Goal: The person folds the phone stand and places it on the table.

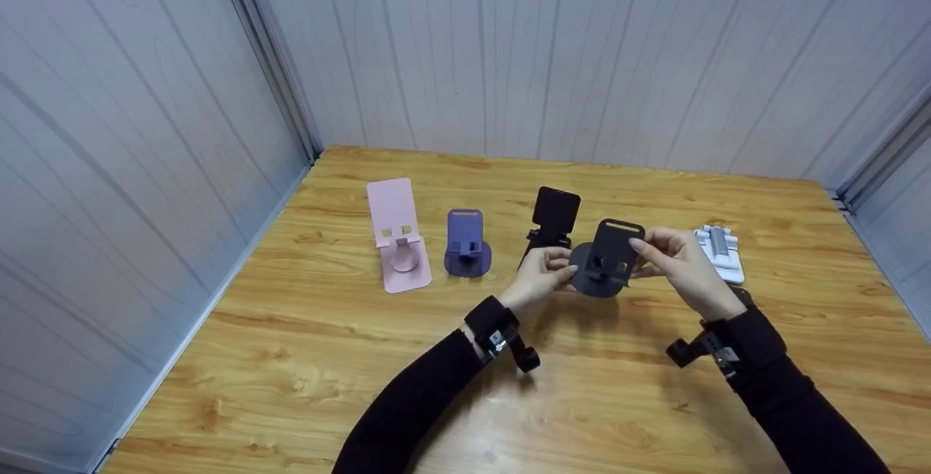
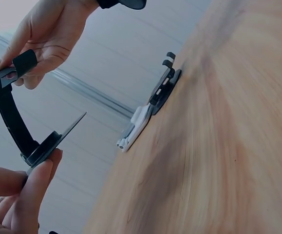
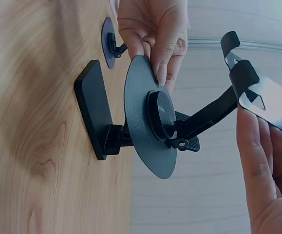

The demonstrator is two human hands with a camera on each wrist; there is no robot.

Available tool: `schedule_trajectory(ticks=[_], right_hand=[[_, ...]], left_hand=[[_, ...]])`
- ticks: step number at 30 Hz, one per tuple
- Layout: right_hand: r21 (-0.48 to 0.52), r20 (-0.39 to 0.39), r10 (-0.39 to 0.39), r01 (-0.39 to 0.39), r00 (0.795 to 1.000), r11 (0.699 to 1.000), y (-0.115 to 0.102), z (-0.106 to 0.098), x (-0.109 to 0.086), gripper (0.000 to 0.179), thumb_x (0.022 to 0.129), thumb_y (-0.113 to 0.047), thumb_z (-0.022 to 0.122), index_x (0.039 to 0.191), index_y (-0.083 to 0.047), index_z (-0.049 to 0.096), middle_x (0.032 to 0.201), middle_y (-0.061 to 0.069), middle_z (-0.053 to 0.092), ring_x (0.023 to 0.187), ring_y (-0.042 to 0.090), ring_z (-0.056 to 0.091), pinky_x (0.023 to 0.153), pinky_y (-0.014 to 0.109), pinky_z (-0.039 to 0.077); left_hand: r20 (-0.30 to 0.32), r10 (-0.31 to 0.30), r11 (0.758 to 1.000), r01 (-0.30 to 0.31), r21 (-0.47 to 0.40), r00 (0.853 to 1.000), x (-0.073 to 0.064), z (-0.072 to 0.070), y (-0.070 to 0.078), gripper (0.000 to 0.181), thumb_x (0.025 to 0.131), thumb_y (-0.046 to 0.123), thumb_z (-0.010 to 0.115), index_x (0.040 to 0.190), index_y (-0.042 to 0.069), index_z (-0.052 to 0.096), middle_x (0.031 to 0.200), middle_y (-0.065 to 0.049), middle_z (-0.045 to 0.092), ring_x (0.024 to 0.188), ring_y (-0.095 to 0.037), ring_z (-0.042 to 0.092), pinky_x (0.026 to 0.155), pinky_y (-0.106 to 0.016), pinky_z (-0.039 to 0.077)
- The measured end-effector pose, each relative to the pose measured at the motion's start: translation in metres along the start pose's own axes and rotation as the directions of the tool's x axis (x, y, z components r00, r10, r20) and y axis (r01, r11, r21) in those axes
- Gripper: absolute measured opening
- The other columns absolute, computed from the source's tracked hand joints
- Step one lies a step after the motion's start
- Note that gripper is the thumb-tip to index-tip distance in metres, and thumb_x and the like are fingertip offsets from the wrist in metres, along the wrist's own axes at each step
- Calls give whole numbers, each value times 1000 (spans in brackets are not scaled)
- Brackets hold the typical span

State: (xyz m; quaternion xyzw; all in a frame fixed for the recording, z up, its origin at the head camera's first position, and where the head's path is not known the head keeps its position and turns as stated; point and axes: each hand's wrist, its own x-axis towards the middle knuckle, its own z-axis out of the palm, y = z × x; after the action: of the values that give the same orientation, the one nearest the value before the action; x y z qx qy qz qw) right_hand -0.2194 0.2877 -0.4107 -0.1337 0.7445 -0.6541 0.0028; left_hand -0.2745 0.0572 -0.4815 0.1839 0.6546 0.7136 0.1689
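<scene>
A dark grey phone stand (image 1: 613, 245) is held above the table between both hands. My left hand (image 1: 537, 279) pinches the edge of its round base (image 3: 138, 112). At the other end, my right hand (image 1: 682, 270) pinches the side edge of the slotted upper plate, thumb on its front. The arm (image 2: 14, 119) between base and plate is unfolded, at an angle to the base. Just behind my left hand stands a black phone stand (image 1: 556, 212), its lower part partly hidden in the head view; its rectangular base (image 3: 93, 109) shows in the right wrist view.
To the left stand a pink phone stand (image 1: 393, 212) and a purple phone stand (image 1: 465, 228), both unfolded. A white folded stand (image 1: 721, 256) lies right of my right hand, with a dark folded stand (image 2: 166, 85) beside it. Panel walls (image 1: 509, 52) border the wooden table (image 1: 291, 379).
</scene>
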Motion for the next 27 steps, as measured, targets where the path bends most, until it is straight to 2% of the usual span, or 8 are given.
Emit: schedule_trajectory(ticks=[3, 10, 14, 16, 19, 22, 27], right_hand=[[14, 21, 3, -4, 1000, 1000, 0, -1, -1, 26, 110, -1, 54, 94, 19, 56, 82, 1, 72, 75, 12, 72, 73, 31, 66], [46, 95, -20, 15, 995, 999, -1, -7, -1, 23, 110, -3, 54, 94, 12, 63, 85, 2, 75, 77, 13, 74, 75, 33, 66], [50, 122, -21, 15, 992, 999, -4, -12, -1, 23, 111, -6, 54, 95, 5, 67, 86, 4, 75, 78, 14, 74, 76, 34, 66], [63, 139, -13, 4, 990, 998, -5, -13, -1, 23, 112, -7, 53, 96, 1, 68, 87, 3, 74, 79, 13, 74, 76, 33, 66], [99, 173, -2, -16, 985, 995, -5, -16, -1, 24, 112, -6, 52, 96, -6, 70, 88, 1, 73, 80, 12, 73, 77, 32, 66], [135, 204, 8, -36, 979, 990, -4, -18, 0, 26, 112, -6, 51, 97, -10, 72, 89, -1, 74, 81, 11, 73, 78, 32, 66], [179, 250, 17, -63, 968, 982, -1, -22, 4, 29, 113, -6, 49, 99, -13, 73, 90, -1, 74, 82, 11, 73, 78, 32, 66]], left_hand=[[-5, 20, 1000, -20, 18, 1000, 0, 0, 0, 23, 103, -12, 57, 124, -19, 64, 114, -33, 73, 75, -5, 70, 83, -42, 66], [-6, 68, 997, -67, 27, 998, 0, 0, 0, 24, 103, -11, 58, 126, -19, 63, 115, -34, 73, 81, -10, 74, 83, -41, 67], [6, 111, 992, -111, 56, 994, -1, 1, 4, 25, 103, -11, 58, 126, -18, 63, 116, -34, 73, 81, -11, 74, 83, -44, 66], [14, 147, 985, -147, 88, 989, -2, 0, 5, 25, 103, -11, 58, 127, -18, 63, 115, -34, 73, 82, -17, 76, 83, -48, 66], [19, 209, 969, -210, 130, 978, -2, 0, 5, 25, 103, -11, 58, 127, -18, 64, 114, -34, 73, 88, -33, 79, 83, -56, 64], [32, 282, 942, -283, 179, 959, -1, -1, 4, 23, 103, -11, 59, 124, -19, 64, 112, -35, 73, 91, -45, 77, 83, -61, 63], [48, 377, 892, -376, 252, 925, 2, -4, 4, 22, 104, -9, 59, 124, -17, 65, 111, -34, 74, 93, -47, 76, 80, -56, 65]])
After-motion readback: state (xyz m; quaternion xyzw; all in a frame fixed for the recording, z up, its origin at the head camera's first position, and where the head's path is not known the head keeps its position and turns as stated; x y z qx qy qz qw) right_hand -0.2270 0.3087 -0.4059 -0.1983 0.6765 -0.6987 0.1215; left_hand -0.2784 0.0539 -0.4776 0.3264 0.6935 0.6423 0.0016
